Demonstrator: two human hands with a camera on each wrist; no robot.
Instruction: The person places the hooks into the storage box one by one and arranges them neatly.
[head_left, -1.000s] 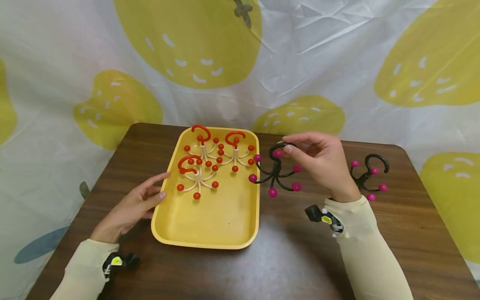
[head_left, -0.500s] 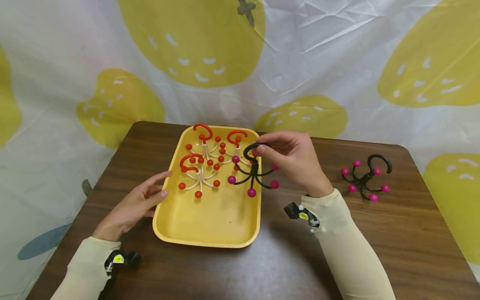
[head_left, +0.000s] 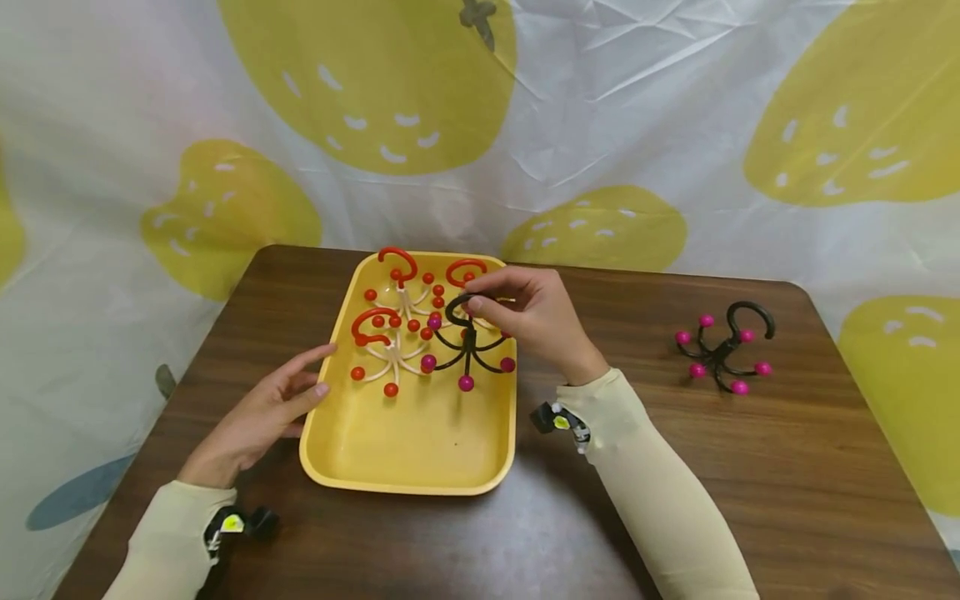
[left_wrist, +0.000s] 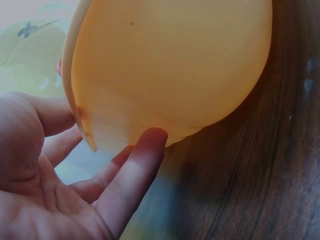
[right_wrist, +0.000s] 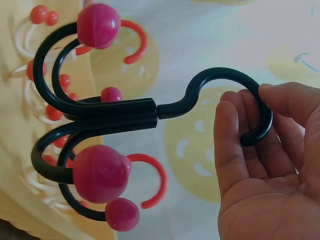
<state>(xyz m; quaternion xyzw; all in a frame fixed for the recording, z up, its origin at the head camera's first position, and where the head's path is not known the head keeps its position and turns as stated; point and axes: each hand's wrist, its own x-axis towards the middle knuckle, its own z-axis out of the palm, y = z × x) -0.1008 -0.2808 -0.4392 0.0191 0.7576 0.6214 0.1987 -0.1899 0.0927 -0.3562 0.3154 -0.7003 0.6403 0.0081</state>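
Fruit-printed cloth (head_left: 360, 83) hangs behind the brown bench (head_left: 630, 467). My right fingers (head_left: 501, 279) pinch the black hook (head_left: 469, 339) by its curl, probably so its ball-tipped arms hang free, upright over the tray (head_left: 405, 450), toward its right side. Three red hooks (head_left: 393, 353) cluster in the far half; whether any arms touch, I cannot tell. My left fingers (head_left: 309, 360), spread and gripping nothing, touch the tray's left rim, seemingly to steady it. Another black hook (head_left: 722, 350) lies tilted, well apart.
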